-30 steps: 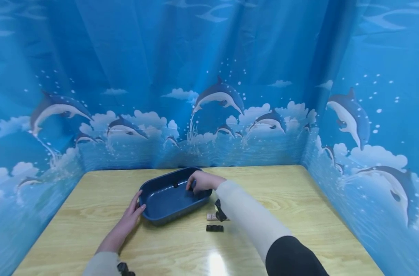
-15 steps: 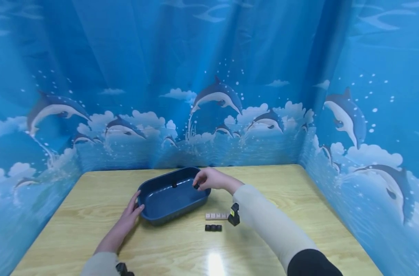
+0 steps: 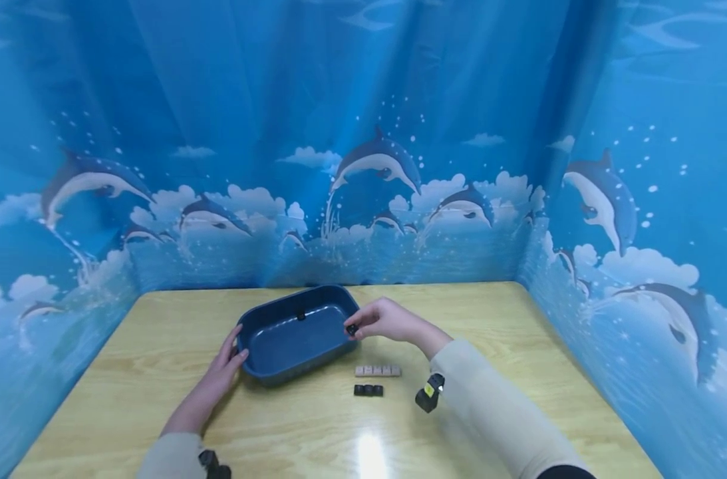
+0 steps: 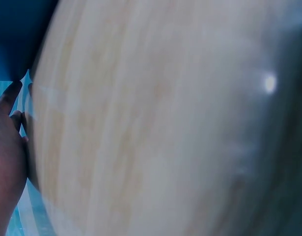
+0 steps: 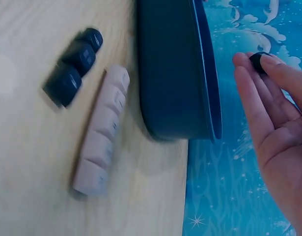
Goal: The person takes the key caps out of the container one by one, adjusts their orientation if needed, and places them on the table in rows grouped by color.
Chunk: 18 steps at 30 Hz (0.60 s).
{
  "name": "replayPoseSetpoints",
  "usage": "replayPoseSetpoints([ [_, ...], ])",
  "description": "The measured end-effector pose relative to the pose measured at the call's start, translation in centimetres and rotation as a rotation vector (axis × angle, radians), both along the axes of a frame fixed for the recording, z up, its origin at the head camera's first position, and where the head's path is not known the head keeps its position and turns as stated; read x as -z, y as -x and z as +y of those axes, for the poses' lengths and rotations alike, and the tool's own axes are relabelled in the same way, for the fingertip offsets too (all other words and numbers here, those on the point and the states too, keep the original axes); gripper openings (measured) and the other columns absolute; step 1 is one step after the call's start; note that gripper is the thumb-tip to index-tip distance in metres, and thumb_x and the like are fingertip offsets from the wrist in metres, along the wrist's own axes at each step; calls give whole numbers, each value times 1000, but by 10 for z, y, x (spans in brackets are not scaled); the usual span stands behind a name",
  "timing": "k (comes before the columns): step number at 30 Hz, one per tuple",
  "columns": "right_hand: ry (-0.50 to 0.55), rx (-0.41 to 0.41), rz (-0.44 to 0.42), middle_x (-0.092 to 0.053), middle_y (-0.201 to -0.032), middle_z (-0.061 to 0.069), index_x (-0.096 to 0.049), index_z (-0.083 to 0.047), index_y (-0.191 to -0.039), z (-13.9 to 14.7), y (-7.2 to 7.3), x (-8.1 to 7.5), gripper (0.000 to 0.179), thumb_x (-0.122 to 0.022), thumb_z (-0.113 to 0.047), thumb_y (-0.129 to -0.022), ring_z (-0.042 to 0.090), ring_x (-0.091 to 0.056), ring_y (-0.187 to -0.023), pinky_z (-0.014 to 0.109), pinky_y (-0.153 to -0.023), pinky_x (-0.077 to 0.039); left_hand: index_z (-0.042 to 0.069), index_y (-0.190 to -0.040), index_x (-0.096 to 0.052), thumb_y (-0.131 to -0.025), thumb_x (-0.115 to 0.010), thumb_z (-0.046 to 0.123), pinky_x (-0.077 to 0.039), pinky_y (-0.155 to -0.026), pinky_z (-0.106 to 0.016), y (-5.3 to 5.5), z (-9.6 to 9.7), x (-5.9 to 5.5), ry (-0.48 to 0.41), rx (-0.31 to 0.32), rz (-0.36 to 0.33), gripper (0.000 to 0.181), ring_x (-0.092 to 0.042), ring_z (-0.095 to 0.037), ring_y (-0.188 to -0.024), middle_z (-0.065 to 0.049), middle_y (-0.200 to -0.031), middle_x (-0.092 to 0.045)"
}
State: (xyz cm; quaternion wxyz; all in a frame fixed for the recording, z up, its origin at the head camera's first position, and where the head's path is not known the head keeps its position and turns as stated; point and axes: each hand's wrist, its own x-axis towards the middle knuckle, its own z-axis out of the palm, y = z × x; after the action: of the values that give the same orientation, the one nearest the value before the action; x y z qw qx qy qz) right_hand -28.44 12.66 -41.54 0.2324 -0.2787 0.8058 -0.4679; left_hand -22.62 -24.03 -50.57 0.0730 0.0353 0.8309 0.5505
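Note:
My right hand [image 3: 393,319] pinches a small black keycap [image 5: 259,62] between thumb and fingertips, just over the right end of a dark blue rectangular basin [image 3: 291,362]. My left hand [image 3: 219,372] rests against the basin's left end, fingers and thumb fairly straight at the rim; in the left wrist view its fingers touch the blue wall. Inside the basin, near the far wall, sits another black keycap [image 3: 301,315]. Right of the basin lie a row of pale pink keycaps [image 3: 378,370] and, nearer me, a short row of three black keycaps [image 3: 368,390].
The basin stands on a light wood-grain table [image 3: 489,332]. A blue curtain [image 3: 249,133] printed with dolphins hangs around its back and sides. Small black devices are strapped to both wrists. Light glares on the table's near middle.
My right hand has risen from inside the basin with a black keycap and moved right and toward me, over the rim. The pink row shows fully now. My left hand stays at the basin.

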Motion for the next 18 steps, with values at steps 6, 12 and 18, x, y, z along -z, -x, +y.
replayPoseSetpoints([
  [6,96,35,-2,-68,-113,5,-69,-5,-120,3,-21,7,27,-63,-3,-94,18,-66,-101,36,-89,-53,12,-157,-4,-106,-41,21,-9,-111,-64,0,0,-1,-5,2,9,64,-17,-53,-138,-40,-151,-12],
  [12,150,93,-29,-57,-121,10,-64,1,-125,11,-46,14,30,-57,3,-95,23,-65,-100,41,-90,-53,12,-157,-4,-106,-41,22,-9,-111,-64,-1,2,-1,-7,4,6,64,-15,-53,-139,-38,-152,-9],
  [18,183,216,-44,-67,-111,12,-64,5,-121,16,-60,21,28,-59,2,-93,20,-68,-92,43,-87,-54,13,-157,-4,-106,-41,22,-9,-110,-66,-1,0,-1,-5,4,20,64,-16,-54,-138,-39,-151,-11],
])
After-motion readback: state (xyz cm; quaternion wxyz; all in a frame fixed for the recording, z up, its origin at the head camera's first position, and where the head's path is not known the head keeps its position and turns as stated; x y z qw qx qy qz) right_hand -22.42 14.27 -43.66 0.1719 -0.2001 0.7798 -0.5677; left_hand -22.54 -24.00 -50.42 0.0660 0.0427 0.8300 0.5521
